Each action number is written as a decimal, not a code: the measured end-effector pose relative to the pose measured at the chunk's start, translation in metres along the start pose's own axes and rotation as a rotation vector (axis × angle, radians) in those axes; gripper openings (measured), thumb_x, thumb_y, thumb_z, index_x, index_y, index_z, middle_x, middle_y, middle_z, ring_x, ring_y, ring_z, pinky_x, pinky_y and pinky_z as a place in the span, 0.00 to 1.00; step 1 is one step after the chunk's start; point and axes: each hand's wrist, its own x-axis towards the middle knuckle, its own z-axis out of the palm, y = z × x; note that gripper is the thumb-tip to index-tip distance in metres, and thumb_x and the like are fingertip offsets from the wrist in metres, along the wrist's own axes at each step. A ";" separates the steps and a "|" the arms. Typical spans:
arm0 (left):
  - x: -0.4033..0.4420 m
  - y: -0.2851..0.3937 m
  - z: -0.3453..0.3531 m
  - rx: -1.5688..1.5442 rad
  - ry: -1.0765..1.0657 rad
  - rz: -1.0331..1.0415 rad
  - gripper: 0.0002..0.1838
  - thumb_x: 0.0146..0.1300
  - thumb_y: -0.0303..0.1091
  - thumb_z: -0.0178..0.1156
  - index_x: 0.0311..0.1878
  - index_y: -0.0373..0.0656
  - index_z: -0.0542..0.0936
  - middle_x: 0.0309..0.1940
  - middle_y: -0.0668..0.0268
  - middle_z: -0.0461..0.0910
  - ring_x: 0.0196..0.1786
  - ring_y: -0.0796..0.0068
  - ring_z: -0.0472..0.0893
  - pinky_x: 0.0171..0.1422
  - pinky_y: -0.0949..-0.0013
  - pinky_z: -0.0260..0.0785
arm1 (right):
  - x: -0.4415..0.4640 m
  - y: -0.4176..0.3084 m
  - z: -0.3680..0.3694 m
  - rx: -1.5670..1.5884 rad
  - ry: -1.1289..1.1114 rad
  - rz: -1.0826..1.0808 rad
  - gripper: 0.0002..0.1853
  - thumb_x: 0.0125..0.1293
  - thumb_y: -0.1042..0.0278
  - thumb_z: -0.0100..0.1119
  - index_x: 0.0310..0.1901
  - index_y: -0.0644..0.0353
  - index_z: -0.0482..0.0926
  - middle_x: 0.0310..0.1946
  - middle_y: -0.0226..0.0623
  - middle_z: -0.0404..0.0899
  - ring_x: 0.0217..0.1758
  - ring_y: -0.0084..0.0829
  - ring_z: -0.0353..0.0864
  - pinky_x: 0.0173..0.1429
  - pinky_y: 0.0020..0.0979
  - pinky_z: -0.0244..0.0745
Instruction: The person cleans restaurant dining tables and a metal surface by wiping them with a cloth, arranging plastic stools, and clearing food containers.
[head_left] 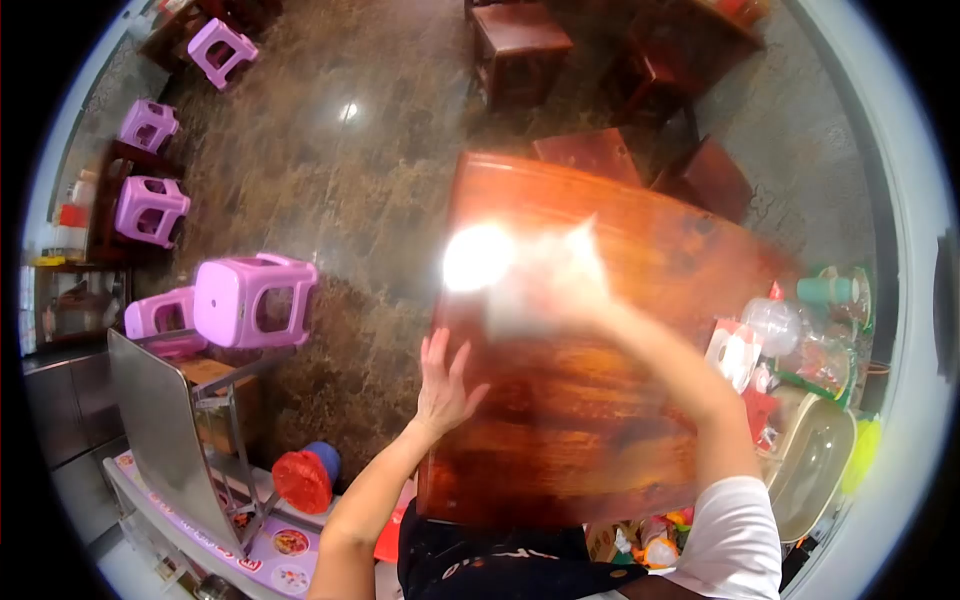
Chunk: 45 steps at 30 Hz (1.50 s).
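Note:
A glossy reddish-brown wooden table (570,410) stands right in front of me. My left hand (447,385) rests at its left edge, fingers spread, holding nothing. Over the middle of the tabletop, my right hand (575,285) is smeared by motion. With it is a whitish cloth (515,315), pressed on or close to the wood; blur hides its exact shape and the fingers. A bright glare spot shines on the wood to the left of the cloth.
At the table's right end are a clear plastic jug (772,322), a green cup (826,291), a white box (731,354) and a beige basin (812,470). Pink stools (255,302) stand on the left, near a folded metal table (170,430). Wooden stools (520,45) stand beyond.

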 end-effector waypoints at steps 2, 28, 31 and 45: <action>0.001 -0.002 0.003 -0.046 0.002 -0.026 0.46 0.54 0.33 0.70 0.72 0.38 0.55 0.73 0.38 0.44 0.74 0.32 0.50 0.74 0.32 0.46 | 0.018 0.070 0.042 -0.270 0.251 0.247 0.26 0.72 0.58 0.41 0.70 0.53 0.63 0.64 0.45 0.68 0.68 0.45 0.65 0.69 0.56 0.61; 0.005 0.013 0.014 0.188 -0.158 0.106 0.32 0.74 0.43 0.47 0.77 0.44 0.53 0.78 0.52 0.44 0.79 0.47 0.47 0.79 0.45 0.41 | -0.141 -0.221 -0.011 0.431 0.156 0.830 0.31 0.68 0.49 0.49 0.71 0.49 0.65 0.69 0.33 0.65 0.75 0.42 0.56 0.81 0.52 0.35; 0.008 0.017 0.014 0.367 -0.240 0.155 0.29 0.75 0.44 0.44 0.76 0.47 0.58 0.78 0.53 0.48 0.79 0.51 0.48 0.79 0.44 0.38 | -0.266 -0.237 -0.007 0.104 0.102 1.341 0.31 0.61 0.53 0.58 0.67 0.53 0.70 0.66 0.41 0.68 0.70 0.47 0.64 0.76 0.54 0.48; 0.000 0.000 0.007 0.414 -0.277 0.347 0.33 0.73 0.50 0.46 0.77 0.47 0.57 0.77 0.48 0.47 0.79 0.45 0.45 0.78 0.39 0.35 | -0.087 -0.398 -0.028 0.323 0.349 1.408 0.20 0.64 0.51 0.53 0.56 0.43 0.78 0.54 0.36 0.77 0.60 0.38 0.72 0.74 0.61 0.52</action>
